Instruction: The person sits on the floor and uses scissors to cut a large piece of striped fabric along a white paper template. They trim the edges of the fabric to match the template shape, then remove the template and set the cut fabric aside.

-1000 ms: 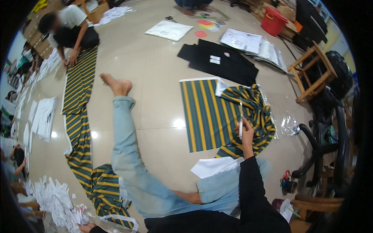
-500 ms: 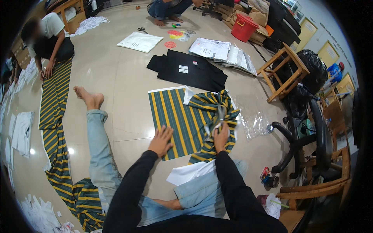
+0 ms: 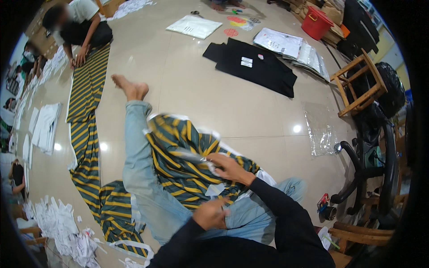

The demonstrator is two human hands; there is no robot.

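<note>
My right hand (image 3: 230, 169) grips scissors (image 3: 192, 156), their blades blurred and pointing left over a bunched green and yellow striped cloth (image 3: 172, 143) with white edging. This cloth lies heaped over my lap and between my jeans-clad legs (image 3: 140, 165). My left hand (image 3: 210, 214) is low at the cloth's near edge, its fingers smeared by motion, so I cannot tell what, if anything, they hold. A long piece of the same striped fabric (image 3: 82, 134) runs along the floor to my left.
A co-worker (image 3: 85, 27) squats over the long fabric's far end. Ahead lie a black garment (image 3: 250, 71) and bagged white stacks (image 3: 286, 47). A red bucket (image 3: 315, 22), wooden stool (image 3: 357, 85) and black chair base (image 3: 362, 172) stand right. White scraps (image 3: 62, 223) lie lower left.
The striped cloth that lay flat on the floor ahead is now bunched over my lap, further left and nearer. My right hand has moved left with the scissors; my left hand has moved back toward me.
</note>
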